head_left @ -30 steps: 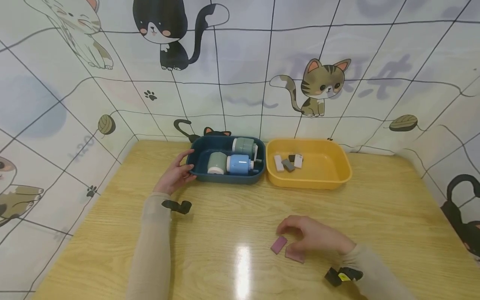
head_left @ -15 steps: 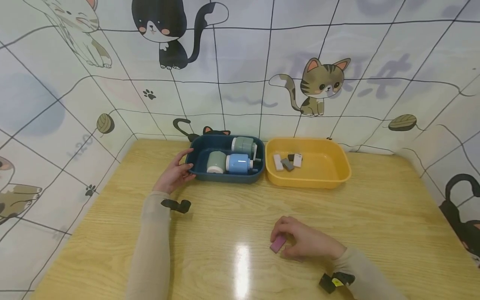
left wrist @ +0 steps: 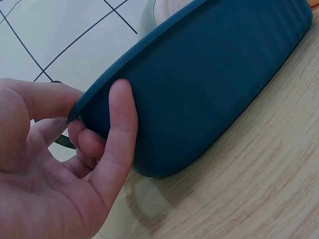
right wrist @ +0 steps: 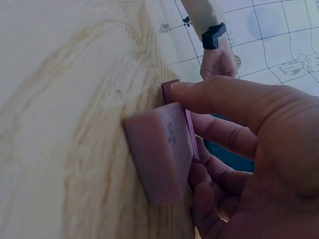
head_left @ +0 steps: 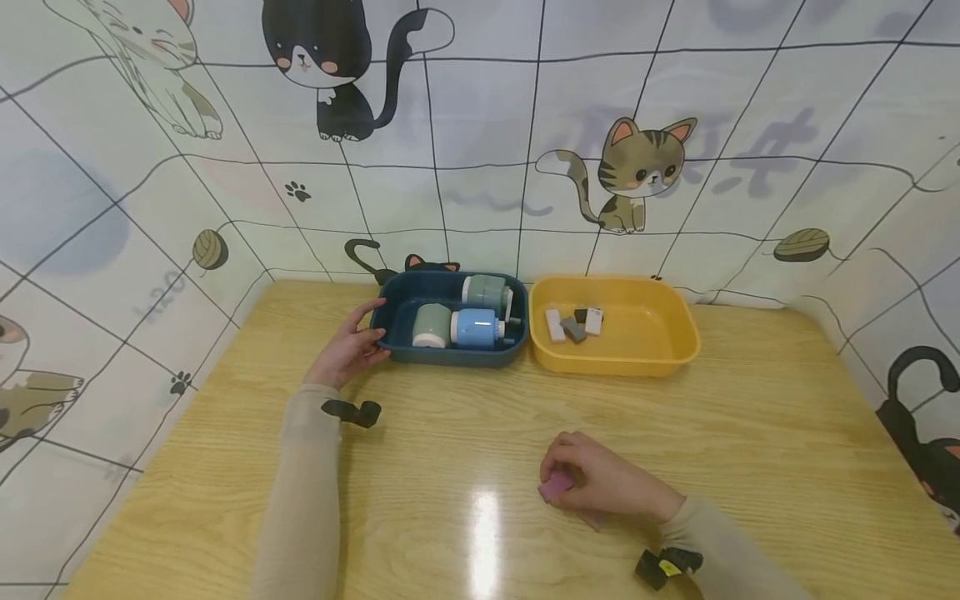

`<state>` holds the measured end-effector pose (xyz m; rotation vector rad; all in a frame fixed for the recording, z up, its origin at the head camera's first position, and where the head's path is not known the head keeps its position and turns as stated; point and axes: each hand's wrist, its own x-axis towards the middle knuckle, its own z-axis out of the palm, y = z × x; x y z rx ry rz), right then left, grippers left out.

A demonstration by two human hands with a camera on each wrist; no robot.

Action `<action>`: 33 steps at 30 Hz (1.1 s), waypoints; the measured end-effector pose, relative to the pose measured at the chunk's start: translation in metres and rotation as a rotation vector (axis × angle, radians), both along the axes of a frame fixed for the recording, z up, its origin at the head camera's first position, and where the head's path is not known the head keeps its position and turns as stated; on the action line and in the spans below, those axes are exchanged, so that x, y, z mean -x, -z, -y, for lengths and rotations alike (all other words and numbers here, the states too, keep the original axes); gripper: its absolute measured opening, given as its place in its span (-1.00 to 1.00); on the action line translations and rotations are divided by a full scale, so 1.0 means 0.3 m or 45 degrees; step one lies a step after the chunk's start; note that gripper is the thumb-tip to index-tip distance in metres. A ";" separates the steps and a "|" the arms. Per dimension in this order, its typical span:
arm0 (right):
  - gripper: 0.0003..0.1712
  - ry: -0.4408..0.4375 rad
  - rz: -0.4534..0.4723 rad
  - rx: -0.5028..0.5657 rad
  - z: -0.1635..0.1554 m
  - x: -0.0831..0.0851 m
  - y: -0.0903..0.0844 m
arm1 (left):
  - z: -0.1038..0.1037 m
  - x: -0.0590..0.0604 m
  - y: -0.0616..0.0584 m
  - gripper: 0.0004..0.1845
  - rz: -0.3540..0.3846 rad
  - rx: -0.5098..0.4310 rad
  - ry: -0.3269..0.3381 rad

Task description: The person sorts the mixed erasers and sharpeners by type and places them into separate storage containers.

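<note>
My left hand (head_left: pixel 347 350) grips the left end of the dark blue tray (head_left: pixel 450 358), its fingers and thumb around the rim in the left wrist view. Several pencil sharpeners lie in that tray: a blue one (head_left: pixel 474 328) and green ones (head_left: pixel 432 323). Over the front of the table, my right hand (head_left: pixel 603 482) pinches a purple block, apparently an eraser (head_left: pixel 553 486), between thumb and fingers. Beside it a second, pinkish eraser (right wrist: pixel 159 154) with faint print lies on the table, mostly covered by the hand in the head view.
A yellow tray (head_left: pixel 660 360) stands right of the blue one, holding white erasers (head_left: pixel 555 326), a grey one (head_left: pixel 574 330) and a dark piece (head_left: pixel 581 315). A cat-print sheet (head_left: pixel 480 125) rises behind the wooden table (head_left: pixel 420 450).
My right hand has moved slightly left, off the pinkish eraser, and its thumb and fingers have closed on the purple eraser, which is now tilted. The left hand stays on the blue tray.
</note>
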<state>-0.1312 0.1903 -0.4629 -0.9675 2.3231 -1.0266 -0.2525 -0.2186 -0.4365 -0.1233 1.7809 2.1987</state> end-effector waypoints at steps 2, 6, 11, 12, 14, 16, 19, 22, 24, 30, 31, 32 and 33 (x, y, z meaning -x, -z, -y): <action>-0.80 0.005 0.020 0.000 -0.001 0.000 -0.002 | -0.001 -0.001 -0.001 -0.38 0.006 0.008 -0.001; -0.81 0.011 0.043 0.029 -0.003 -0.001 -0.003 | -0.001 -0.002 -0.002 -0.38 0.005 0.021 0.003; -0.82 -0.003 0.049 0.096 -0.006 -0.001 0.005 | -0.002 -0.004 -0.001 -0.38 0.006 0.024 0.006; -0.82 -0.006 0.058 0.111 -0.006 0.001 0.006 | -0.002 -0.004 -0.001 -0.38 0.007 0.023 0.006; -0.82 -0.010 0.083 0.134 -0.007 0.002 0.008 | -0.002 -0.004 -0.002 -0.38 0.009 0.023 0.005; -0.82 -0.009 0.117 0.147 -0.007 0.004 0.008 | -0.003 -0.004 -0.001 -0.38 0.011 0.018 0.004; -0.82 -0.008 0.197 0.159 -0.008 0.005 0.006 | -0.003 -0.002 0.000 -0.38 0.012 0.009 0.004; -0.82 -0.008 0.281 0.168 -0.010 0.006 0.001 | -0.001 0.000 0.002 -0.39 0.013 0.008 -0.002; -0.82 -0.011 0.304 0.175 -0.011 0.007 -0.002 | -0.001 0.001 0.002 -0.39 0.015 0.008 -0.005; -0.80 0.018 0.267 0.188 -0.013 0.010 -0.008 | -0.001 0.002 0.001 -0.39 0.019 0.003 -0.002; -0.80 0.026 0.265 0.189 -0.014 0.011 -0.009 | -0.002 0.003 0.001 -0.39 0.019 0.005 -0.002; -0.80 0.032 0.269 0.193 -0.014 0.012 -0.010 | -0.002 0.003 0.000 -0.39 0.020 0.007 -0.004; -0.79 0.033 0.273 0.196 -0.015 0.014 -0.010 | -0.003 0.003 -0.001 -0.39 0.019 0.009 -0.003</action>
